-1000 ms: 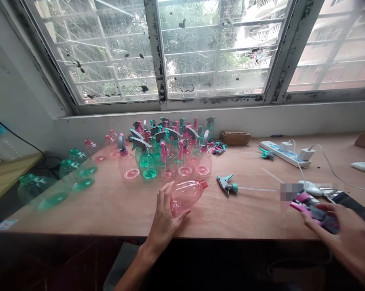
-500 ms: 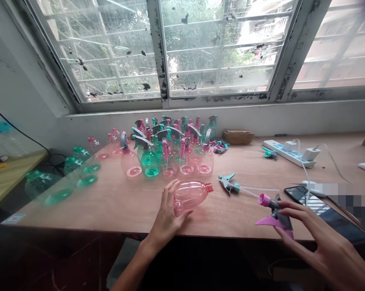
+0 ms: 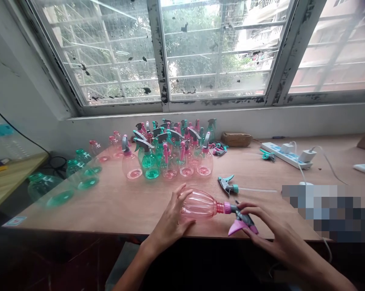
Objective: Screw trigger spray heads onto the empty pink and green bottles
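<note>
My left hand (image 3: 178, 214) is wrapped round a clear pink bottle (image 3: 199, 205) that lies on its side above the front of the table, neck to the right. A pink-and-grey spray head (image 3: 243, 220) is gripped in the fingers of my right hand (image 3: 264, 226). Its pink collar meets the bottle's threaded neck, and the dip tube no longer shows outside. Whether any thread is engaged I cannot tell. Just beyond lies a teal-and-grey spray head (image 3: 228, 186), its tube pointing right.
Several pink and green spray bottles with heads (image 3: 170, 155) stand in a cluster near the window. Headless green bottles (image 3: 59, 194) line the left edge. A white power strip (image 3: 287, 155), a brown case (image 3: 236, 139) and loose spray heads (image 3: 219, 148) lie toward the back.
My right hand has brought the spray head left to the bottle's mouth, and its tube has gone inside. The bottle has shifted slightly right and now points more level.
</note>
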Motion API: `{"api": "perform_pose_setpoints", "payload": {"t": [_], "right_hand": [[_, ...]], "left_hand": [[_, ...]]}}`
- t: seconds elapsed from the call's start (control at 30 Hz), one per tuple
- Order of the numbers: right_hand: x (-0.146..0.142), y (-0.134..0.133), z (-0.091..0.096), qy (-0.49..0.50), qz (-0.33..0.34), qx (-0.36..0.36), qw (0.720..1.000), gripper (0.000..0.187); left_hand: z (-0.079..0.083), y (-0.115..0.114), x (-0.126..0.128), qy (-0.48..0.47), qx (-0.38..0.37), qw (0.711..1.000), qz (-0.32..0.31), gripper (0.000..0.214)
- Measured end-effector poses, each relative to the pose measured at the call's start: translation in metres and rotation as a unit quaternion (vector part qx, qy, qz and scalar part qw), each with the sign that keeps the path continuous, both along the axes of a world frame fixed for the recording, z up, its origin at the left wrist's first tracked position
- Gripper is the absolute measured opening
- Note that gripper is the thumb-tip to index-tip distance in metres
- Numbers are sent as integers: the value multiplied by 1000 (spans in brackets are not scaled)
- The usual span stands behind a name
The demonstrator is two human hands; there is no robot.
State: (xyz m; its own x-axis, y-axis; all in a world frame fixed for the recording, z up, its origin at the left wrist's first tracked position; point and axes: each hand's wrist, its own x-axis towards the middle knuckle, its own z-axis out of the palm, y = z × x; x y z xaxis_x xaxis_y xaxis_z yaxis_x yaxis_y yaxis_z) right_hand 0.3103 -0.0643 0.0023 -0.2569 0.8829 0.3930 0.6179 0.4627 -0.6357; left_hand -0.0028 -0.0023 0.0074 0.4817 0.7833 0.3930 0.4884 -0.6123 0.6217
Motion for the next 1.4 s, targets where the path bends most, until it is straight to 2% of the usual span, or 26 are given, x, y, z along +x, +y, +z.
{"api": "perform_pose_setpoints", "payload": {"t": [0.17,0.27,0.4,0.47,0.53,0.6,0.7,0.87,1.03,1.17,1.23,1.4], "right_hand": [[-16,26,-3,156,43,-12,987,20],[-19,36,-11,301,88,-62,948,30],[-32,47,-15,429,52,-150,890,56],[-41,51,-15,398,52,-234,885,47],[-48,52,-15,339,49,-276,898,40],[-52,51,-13,326,39,-261,908,41],[-51,49,-12,360,53,-230,903,45],[-44,48,-17,357,98,-250,895,32],[-42,48,-21,375,100,-255,885,32],[-43,47,-19,357,78,-262,893,36],[-44,47,-18,351,76,-253,898,36],[-45,45,-17,369,79,-239,895,34]], "left_hand": [[-3,3,-2,-39,4,999,36,81],[-5,5,-2,-59,11,997,51,82],[-5,4,-1,-50,3,998,39,81],[-6,4,-1,-47,2,998,32,81],[-7,4,-2,-51,2,998,33,82],[-10,5,-1,-68,-4,997,42,90],[-13,6,-1,-95,-1,994,58,104],[-11,5,-2,-74,34,995,51,99],[-10,1,0,-99,-34,994,20,89],[-8,-2,0,-105,-54,993,3,114],[-5,-3,-1,-108,-67,992,-5,120],[-6,-3,-3,-96,-87,991,-12,107]]}}
